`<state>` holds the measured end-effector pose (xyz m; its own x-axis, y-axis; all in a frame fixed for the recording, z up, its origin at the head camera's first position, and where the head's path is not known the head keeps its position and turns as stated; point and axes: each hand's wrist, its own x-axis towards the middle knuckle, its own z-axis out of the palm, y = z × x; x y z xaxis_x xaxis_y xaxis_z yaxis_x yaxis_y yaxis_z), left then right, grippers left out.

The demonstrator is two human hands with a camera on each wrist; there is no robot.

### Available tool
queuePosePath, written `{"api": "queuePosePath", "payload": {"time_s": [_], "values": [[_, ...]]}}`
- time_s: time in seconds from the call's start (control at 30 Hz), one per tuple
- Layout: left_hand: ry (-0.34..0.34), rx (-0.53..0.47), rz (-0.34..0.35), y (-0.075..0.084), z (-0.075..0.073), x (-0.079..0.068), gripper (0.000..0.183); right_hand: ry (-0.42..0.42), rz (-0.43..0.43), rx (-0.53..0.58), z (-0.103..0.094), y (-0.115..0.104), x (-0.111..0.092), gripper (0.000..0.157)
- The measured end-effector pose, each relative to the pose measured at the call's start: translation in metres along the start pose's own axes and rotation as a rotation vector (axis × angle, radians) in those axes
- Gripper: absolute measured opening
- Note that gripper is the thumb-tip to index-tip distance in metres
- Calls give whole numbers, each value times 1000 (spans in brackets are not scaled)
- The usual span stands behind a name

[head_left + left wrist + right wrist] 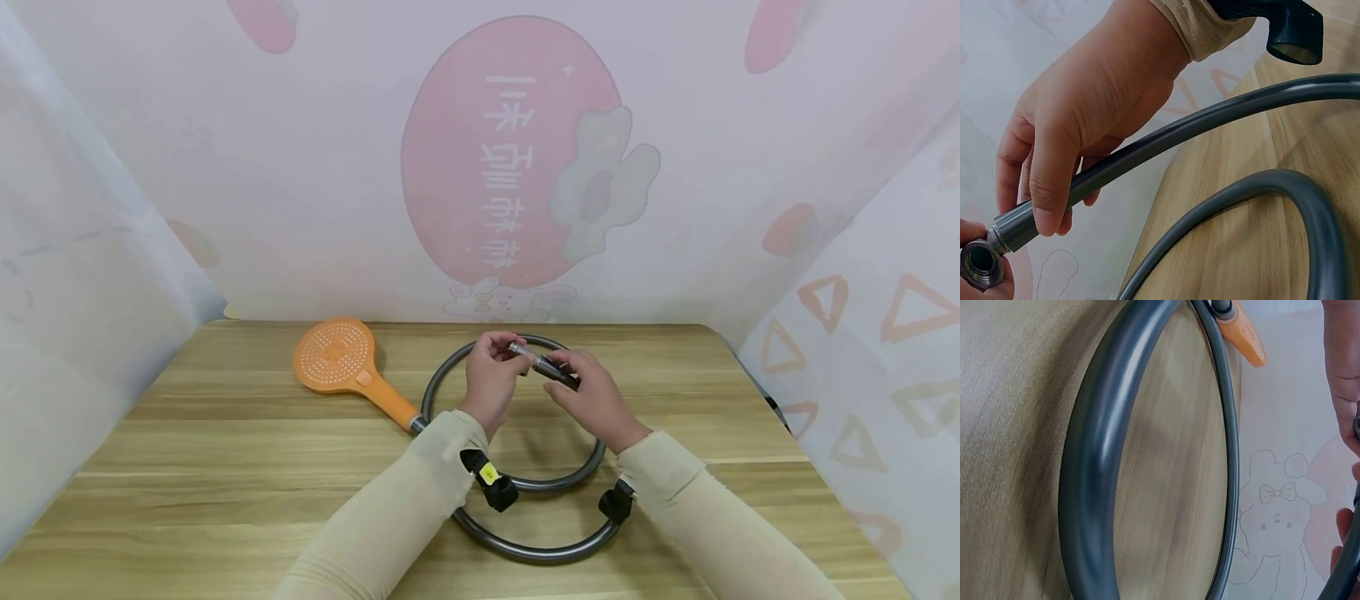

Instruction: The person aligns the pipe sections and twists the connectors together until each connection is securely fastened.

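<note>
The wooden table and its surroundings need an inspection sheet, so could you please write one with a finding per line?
Surface: wood-grain table, no spill seen.
Job's things: orange shower head lies on the left, perforated face up; dark hose runs from its handle in loops, with a metal fitting at the raised end.
Clutter: nothing seen.
Grips: left grip pinches the metal fitting; right grip holds the hose close behind it.
Cables: none identifiable; a dark strip at the right table edge is too small to tell.
Surroundings: pale printed backdrop behind the table, patterned sheets at both sides.
</note>
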<state>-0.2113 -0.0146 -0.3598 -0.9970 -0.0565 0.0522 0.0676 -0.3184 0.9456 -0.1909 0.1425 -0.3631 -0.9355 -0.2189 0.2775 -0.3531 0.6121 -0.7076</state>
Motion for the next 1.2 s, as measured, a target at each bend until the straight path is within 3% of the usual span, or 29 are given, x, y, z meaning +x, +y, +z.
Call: {"api": "queuePosePath", "payload": {"time_s": [0.83,1.2], "values": [[8,15,-10,0,1,0,31,72,26,16,6,-2,2,27],[-1,9,-1,-1,1,-1,31,50,19,-8,5,-3,2,28]]}}
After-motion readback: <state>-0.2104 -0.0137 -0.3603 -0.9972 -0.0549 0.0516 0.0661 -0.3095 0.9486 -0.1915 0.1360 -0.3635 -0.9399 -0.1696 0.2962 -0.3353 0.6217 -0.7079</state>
